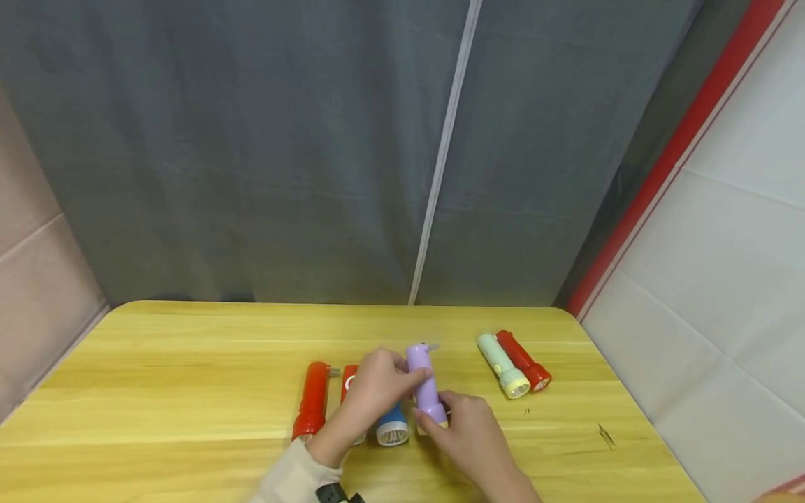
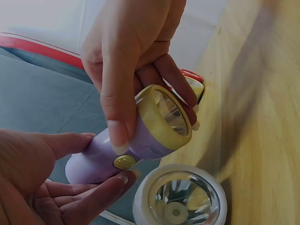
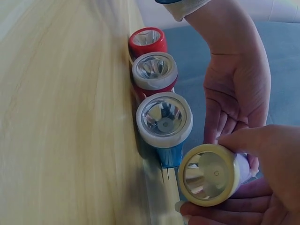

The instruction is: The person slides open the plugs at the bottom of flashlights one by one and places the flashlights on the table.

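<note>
Both hands hold a purple flashlight (image 1: 428, 395) with a cream lens ring, tilted, its lens end toward the person. My left hand (image 1: 379, 383) grips the body near the tail, where a small prong piece sticks out. My right hand (image 1: 472, 432) pinches the lens end between thumb and fingers. In the left wrist view the right thumb lies just above the yellow ribbed switch (image 2: 124, 161). Close beside it on the table lies a blue flashlight (image 1: 393, 424) with a white ring, partly covered by the left hand in the head view.
Left of the blue one lie a red flashlight with a white ring (image 3: 153, 72) and an all-red flashlight (image 1: 313, 397) with prongs out. At the right rest a mint flashlight (image 1: 501, 362) and another red one (image 1: 520, 356). A grey curtain (image 1: 251, 154) hangs behind the wooden table (image 1: 157, 377).
</note>
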{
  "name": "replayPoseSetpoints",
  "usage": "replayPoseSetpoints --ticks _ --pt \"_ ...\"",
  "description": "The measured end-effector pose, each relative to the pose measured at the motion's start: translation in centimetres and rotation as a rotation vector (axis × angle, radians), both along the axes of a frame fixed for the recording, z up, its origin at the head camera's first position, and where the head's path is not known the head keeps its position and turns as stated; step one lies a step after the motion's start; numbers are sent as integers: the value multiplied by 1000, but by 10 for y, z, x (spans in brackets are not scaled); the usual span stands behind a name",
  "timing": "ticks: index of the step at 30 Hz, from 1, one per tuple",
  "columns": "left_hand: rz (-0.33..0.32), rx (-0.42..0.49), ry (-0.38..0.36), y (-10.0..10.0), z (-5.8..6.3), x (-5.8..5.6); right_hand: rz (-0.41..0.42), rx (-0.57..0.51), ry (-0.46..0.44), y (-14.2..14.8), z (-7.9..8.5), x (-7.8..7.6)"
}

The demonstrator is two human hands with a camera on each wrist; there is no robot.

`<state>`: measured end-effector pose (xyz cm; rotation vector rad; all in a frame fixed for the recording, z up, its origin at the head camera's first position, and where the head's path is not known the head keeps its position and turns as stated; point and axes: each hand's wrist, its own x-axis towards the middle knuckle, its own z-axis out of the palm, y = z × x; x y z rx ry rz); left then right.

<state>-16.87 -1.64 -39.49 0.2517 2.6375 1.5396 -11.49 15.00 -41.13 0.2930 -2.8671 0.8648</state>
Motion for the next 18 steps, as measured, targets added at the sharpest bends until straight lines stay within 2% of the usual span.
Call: replayPoseSetpoints --ticks 11,18 --pt "-5 -24 -78 5 -9 -4 9 8 -48 2 -4 -1" --pt "-2 -31 -41 7 -15 -5 9 39 -29 1 -9 -2"
